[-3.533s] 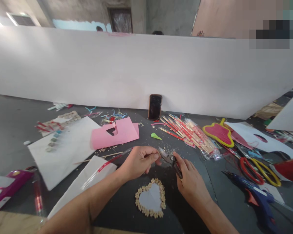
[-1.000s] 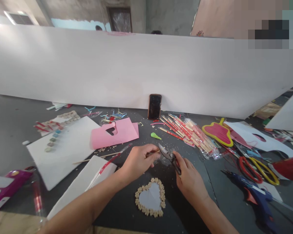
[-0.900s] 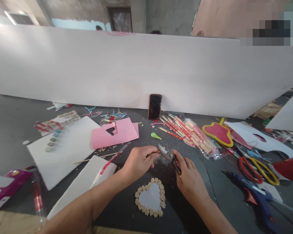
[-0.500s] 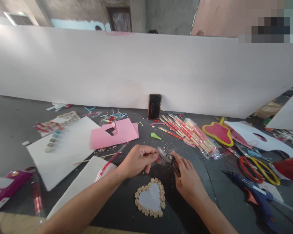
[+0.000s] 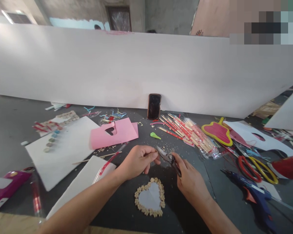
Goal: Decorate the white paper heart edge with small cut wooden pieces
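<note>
My right hand (image 5: 189, 174) is wrapped round the dark handles of a pair of pruning shears (image 5: 169, 158), whose curved metal blade points left. At the blade's tip my left hand (image 5: 140, 161) is closed in a pinch. Whatever its thumb and finger hold is too small and covered to make out. Below both hands lies a white paper heart (image 5: 150, 197) edged with small pale wooden bits. Tiny pale crumbs are scattered around the shears.
Beyond my hands lie red-wrapped chopsticks (image 5: 183, 130), pink paper (image 5: 114, 133) and a propped phone (image 5: 154, 106). To the right are a blue glue gun (image 5: 256, 195) and scissors (image 5: 250, 169). White board sheets (image 5: 63, 149) lie left. A tall white panel (image 5: 112, 68) stands behind.
My right hand has shifted slightly right and down on the shears, and their lower handle shows more clearly. My left hand keeps its pinch in nearly the same spot.
</note>
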Available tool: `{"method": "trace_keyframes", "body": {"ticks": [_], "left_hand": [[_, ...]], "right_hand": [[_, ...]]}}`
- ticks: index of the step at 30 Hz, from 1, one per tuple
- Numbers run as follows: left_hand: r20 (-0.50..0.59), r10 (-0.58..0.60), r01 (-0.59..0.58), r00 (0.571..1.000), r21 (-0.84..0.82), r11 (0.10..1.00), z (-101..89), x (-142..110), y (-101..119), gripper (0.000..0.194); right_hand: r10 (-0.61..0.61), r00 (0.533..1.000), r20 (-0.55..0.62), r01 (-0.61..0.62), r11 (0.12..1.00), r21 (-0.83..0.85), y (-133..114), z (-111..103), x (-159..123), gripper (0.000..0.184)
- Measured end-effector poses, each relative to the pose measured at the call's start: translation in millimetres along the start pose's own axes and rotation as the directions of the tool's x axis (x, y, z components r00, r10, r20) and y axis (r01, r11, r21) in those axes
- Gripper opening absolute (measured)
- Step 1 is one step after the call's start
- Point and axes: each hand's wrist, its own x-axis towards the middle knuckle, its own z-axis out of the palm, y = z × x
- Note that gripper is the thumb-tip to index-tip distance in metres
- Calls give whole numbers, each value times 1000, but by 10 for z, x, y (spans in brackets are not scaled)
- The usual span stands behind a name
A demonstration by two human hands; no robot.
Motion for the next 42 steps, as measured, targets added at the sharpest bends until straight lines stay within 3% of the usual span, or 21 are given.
{"method": "trace_keyframes", "body": {"ticks": [6,10,16,20,24,32,37,42], "left_hand": [[-59,30,-21,998,157,987,15,-21,6,30],[-60,48,-38,997,168,985,12,-24,20,30],[-105,108,-89,989,172,981,26,20,-40,18],[-138,103,-64,985,260,963,45,11,-52,21],[-69,92,-76,993,211,974,1,15,-43,24],[121,51,-47,991,-36,998,-123,63,-94,27],[33,26,-27,999,13,1000,-50,25,-40,28],[-41,32,-29,999,57,998,2,-7,23,27]], "right_hand": [[-29,1000,8,27,983,182,16,69,-20,62],[-42,999,26,33,960,278,38,110,-14,54],[35,999,8,-35,990,133,56,102,19,60],[40,999,8,-40,998,54,37,91,15,68],[24,1000,14,-24,999,33,41,95,11,69],[-12,1000,5,12,999,32,45,106,-7,69],[10,1000,21,-10,1000,-22,18,99,-8,67],[-29,999,18,24,979,202,-5,120,-22,54]]}}
